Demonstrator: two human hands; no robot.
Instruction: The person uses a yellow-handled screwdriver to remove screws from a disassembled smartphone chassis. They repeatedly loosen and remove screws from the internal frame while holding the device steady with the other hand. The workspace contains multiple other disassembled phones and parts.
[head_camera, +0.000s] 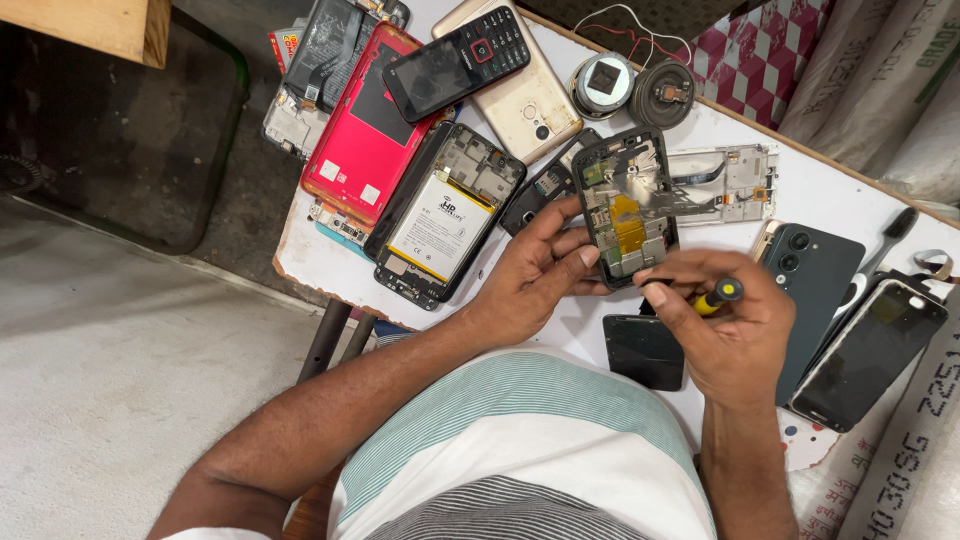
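Observation:
My left hand (540, 268) rests on the white table (310, 255) and steadies the left edge of a small opened phone body (627, 205) with a bare circuit board and a yellow patch. My right hand (725, 325) grips a small screwdriver with a yellow and black handle (720, 294); its tip end points at the lower edge of that phone body. A small black part (643, 350) lies just under my right hand.
Around lie an opened phone with a white battery (443, 215), a red back cover (362, 125), a black keypad phone (455, 60), a gold phone back (530, 100), a dark green phone (815, 275), a black phone (868, 350), a metal frame (725, 180) and two round speaker parts (632, 88).

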